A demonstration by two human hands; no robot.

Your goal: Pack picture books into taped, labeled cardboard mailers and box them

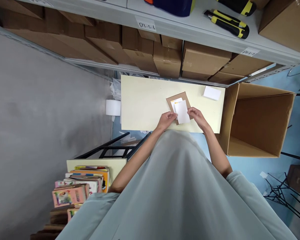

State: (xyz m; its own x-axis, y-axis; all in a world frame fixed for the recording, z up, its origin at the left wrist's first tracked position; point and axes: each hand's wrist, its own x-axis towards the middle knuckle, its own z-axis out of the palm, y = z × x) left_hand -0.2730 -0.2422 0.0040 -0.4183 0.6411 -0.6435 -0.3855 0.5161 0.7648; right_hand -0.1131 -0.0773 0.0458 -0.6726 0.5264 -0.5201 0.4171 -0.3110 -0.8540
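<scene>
Both hands hold a white paper slip (pixel 182 112) with a small orange mark at its top. My left hand (pixel 167 120) pinches its lower left edge, and my right hand (pixel 197 116) grips the right edge between thumb and fingers. Just behind it, a second white slip (pixel 172 104) with an orange mark is partly covered. Under both slips is a flat brown cardboard piece (pixel 186 96), turned at an angle on the pale table (pixel 142 103). Whether it is an envelope or a thin box I cannot tell.
A small white box or paper stack (pixel 212 93) lies at the table's back right. Right of the table stands a large cardboard box (pixel 260 123). A shelf (pixel 170 31) holding cartons and yellow-black cutters (pixel 228 25) spans the back. A white roll (pixel 113 107) and books (pixel 70 195) are left.
</scene>
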